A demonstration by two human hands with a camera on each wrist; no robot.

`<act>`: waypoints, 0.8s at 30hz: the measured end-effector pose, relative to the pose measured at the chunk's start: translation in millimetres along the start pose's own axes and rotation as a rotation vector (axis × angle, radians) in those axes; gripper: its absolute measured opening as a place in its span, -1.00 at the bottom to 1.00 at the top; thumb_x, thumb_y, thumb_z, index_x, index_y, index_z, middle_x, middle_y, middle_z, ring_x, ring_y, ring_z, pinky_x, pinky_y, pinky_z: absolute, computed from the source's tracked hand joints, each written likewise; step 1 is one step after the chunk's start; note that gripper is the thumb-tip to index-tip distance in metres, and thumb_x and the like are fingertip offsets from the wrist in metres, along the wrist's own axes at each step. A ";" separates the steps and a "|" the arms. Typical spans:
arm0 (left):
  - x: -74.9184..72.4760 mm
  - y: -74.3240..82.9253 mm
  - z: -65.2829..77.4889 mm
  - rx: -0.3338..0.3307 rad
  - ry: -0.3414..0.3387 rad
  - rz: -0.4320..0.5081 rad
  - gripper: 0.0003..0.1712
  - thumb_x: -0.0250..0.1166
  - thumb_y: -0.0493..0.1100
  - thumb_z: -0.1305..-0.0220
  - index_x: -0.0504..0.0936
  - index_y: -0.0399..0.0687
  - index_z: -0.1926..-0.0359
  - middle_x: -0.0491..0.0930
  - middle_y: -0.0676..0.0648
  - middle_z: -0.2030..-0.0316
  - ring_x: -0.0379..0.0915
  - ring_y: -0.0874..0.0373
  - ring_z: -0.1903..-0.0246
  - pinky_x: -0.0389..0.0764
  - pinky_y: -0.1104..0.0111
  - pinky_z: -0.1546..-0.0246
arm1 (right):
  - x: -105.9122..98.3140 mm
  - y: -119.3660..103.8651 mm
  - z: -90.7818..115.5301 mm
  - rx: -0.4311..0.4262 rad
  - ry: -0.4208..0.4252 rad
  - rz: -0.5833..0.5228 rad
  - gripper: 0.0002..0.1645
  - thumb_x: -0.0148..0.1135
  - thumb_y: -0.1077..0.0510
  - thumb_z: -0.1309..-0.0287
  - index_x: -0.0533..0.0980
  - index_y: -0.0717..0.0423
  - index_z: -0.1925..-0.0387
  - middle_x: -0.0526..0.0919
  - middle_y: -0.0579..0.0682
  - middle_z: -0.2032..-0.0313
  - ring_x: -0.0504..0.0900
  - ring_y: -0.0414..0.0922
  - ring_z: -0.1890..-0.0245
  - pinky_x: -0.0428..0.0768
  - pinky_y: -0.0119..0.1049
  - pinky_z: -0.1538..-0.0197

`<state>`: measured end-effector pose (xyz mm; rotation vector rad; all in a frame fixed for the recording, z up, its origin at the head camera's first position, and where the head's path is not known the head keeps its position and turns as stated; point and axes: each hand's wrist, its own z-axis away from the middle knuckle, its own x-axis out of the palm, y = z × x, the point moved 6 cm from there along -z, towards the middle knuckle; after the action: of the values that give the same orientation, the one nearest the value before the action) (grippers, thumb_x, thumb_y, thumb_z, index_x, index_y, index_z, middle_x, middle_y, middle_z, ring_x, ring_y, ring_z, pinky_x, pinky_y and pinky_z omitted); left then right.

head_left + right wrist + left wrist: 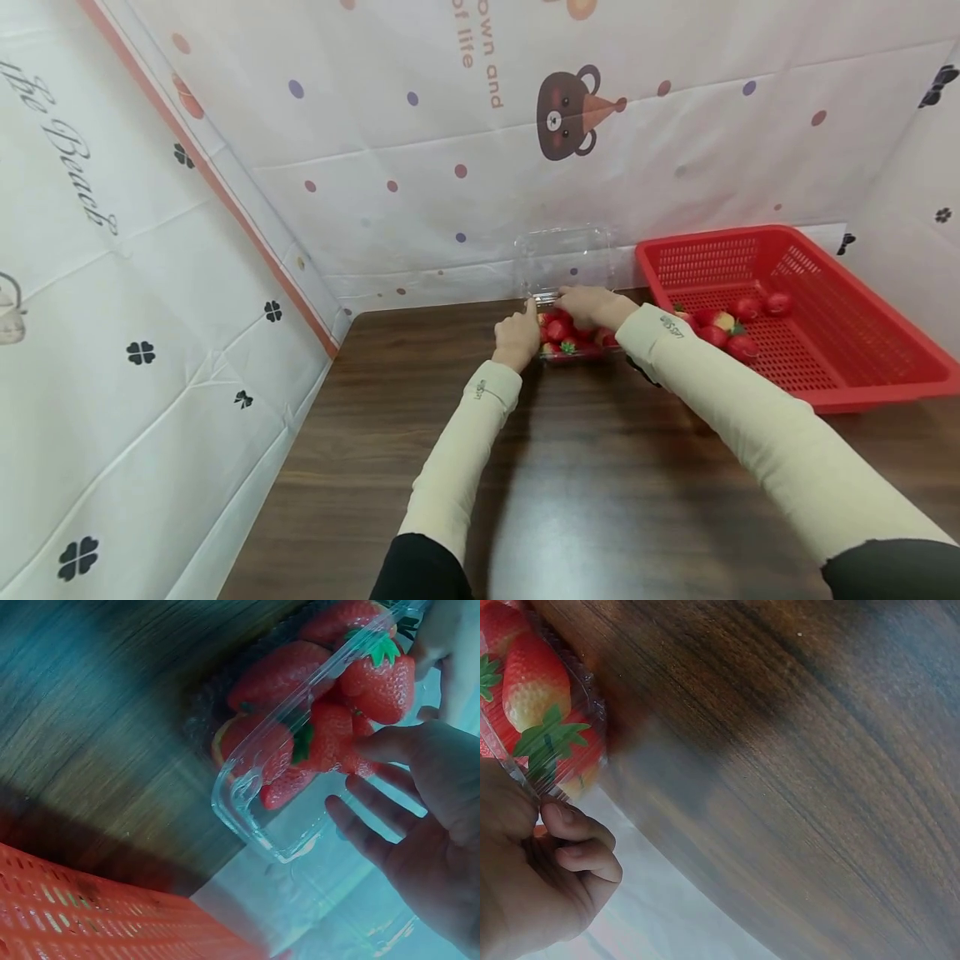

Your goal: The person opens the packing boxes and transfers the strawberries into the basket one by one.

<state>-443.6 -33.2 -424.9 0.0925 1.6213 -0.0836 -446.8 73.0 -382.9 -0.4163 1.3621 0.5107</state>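
A clear plastic clamshell box point(251, 817) filled with red strawberries point(558, 330) stands at the table's back edge. Its transparent lid point(564, 250) is raised against the wall cloth. At the box's left side my left hand point(516, 340) grips the edge, index finger pointing up toward the hinge; the lower fingers are curled in the left wrist view. My right hand point(594, 307) reaches over the box from the right. In the right wrist view its fingers are spread and fairly straight beyond the rim, the thumb overlapping the strawberries. Green leaves show on several berries.
A red perforated basket point(847, 354) stands just right of the box, with several strawberries point(742, 347) toward its left side. The dark wooden table point(390, 433) extends toward me. White printed cloth point(420, 225) hangs behind and at the left.
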 end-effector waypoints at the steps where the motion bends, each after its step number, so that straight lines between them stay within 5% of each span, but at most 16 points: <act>1: 0.0 -0.1 0.2 -0.001 -0.002 -0.002 -0.50 -0.03 -0.11 -0.56 0.23 0.03 -0.44 0.74 -0.16 0.01 0.74 -0.05 0.08 0.69 0.11 0.11 | -0.7 0.3 0.2 -0.004 0.006 -0.009 -0.40 0.22 0.44 -0.16 0.52 0.26 -0.27 0.47 0.35 -0.29 0.56 0.23 -0.24 0.49 0.13 -0.34; 10: 2.7 0.8 -1.4 0.000 -0.015 -0.001 -0.47 -0.04 -0.12 -0.56 0.19 0.05 -0.47 0.74 -0.16 -0.01 0.74 -0.05 0.08 0.69 0.10 0.12 | -4.5 0.3 7.5 0.033 -0.005 -0.013 -0.55 0.30 0.26 -0.26 0.55 0.32 -0.16 0.41 0.45 -0.34 0.55 0.31 -0.25 0.49 0.16 -0.32; 20: 3.0 0.8 0.0 -0.004 0.012 0.013 -0.52 -0.07 -0.14 -0.57 0.23 0.05 -0.44 0.75 -0.18 0.00 0.74 -0.07 0.09 0.69 0.08 0.14 | 4.8 4.4 12.5 -0.055 -0.050 -0.077 -0.71 0.34 0.29 -0.22 0.62 0.31 0.03 0.71 0.21 0.12 0.69 0.09 0.07 0.64 -0.02 -0.10; 24: 2.6 0.7 0.4 -0.003 0.022 0.024 -0.56 -0.07 -0.14 -0.57 0.27 0.04 -0.39 0.75 -0.19 0.01 0.74 -0.08 0.08 0.69 0.08 0.13 | -5.3 7.6 16.0 -0.077 -0.029 -0.138 -0.76 0.34 0.31 -0.23 0.65 0.26 0.06 0.75 0.18 0.13 0.71 0.03 0.14 0.67 -0.04 -0.05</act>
<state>-443.3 -32.5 -427.6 0.1108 1.6420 -0.0626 -438.9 87.6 -374.9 -0.5599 1.2787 0.4541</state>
